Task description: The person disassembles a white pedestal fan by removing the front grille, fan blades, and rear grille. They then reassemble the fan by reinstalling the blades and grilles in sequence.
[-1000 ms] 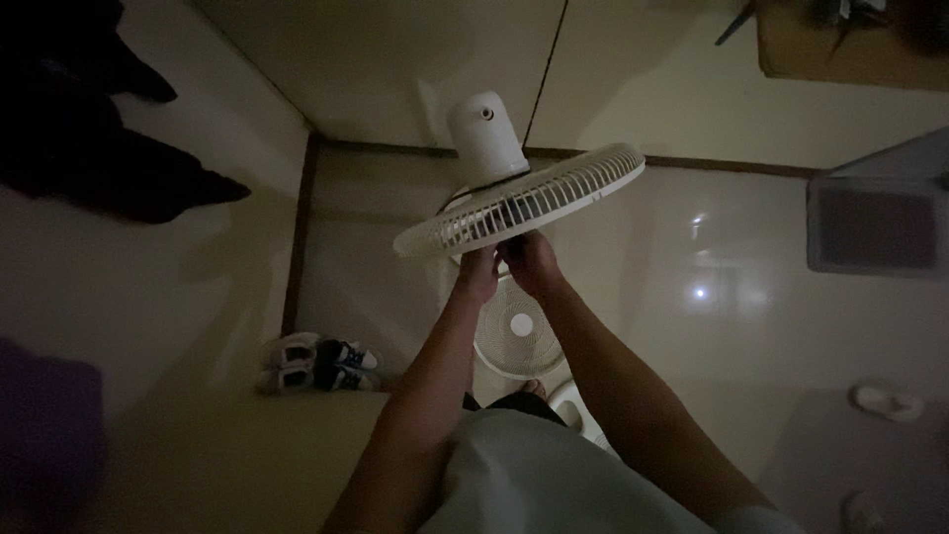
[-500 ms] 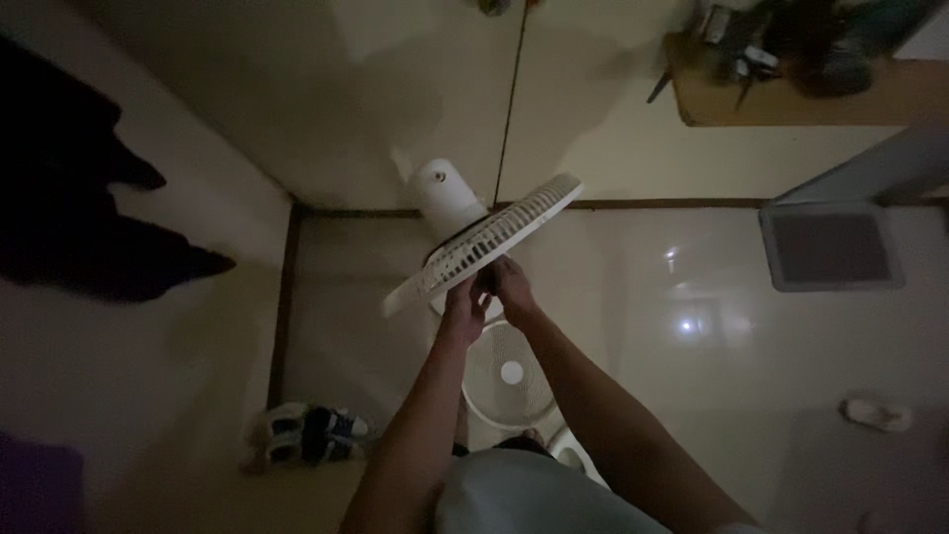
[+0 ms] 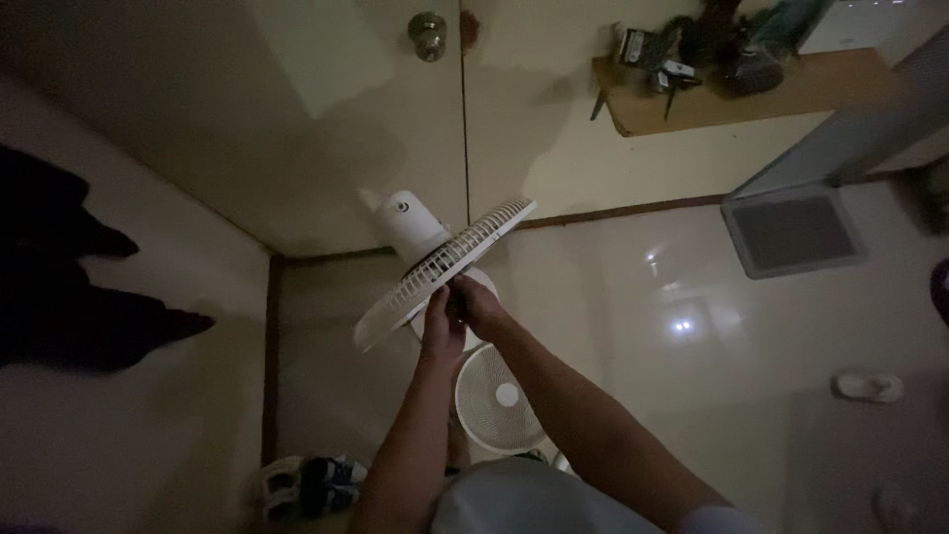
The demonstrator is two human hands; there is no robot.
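A white stand fan is seen from above in a dim room. Its white motor housing [image 3: 408, 224] points toward the door. The round rear grille [image 3: 445, 269] is tilted, with its right rim higher. My left hand [image 3: 441, 323] and my right hand [image 3: 478, 303] are both closed at the centre of the grille, touching each other. A second round white grille [image 3: 499, 398] lies flat on the floor below my forearms.
A closed door with a round knob [image 3: 427, 35] stands ahead. A wooden shelf [image 3: 722, 94] with clutter hangs at the upper right. A grey mat [image 3: 791, 230] lies on glossy tiles. Shoes [image 3: 311, 485] rest near my feet, a slipper [image 3: 868, 385] at right, dark clothes [image 3: 59, 287] at left.
The fan grille has tilted further, its right rim rising. The view has shifted upward, bringing the door knob and more of the shelf into sight. Both hands stay at the grille's centre.
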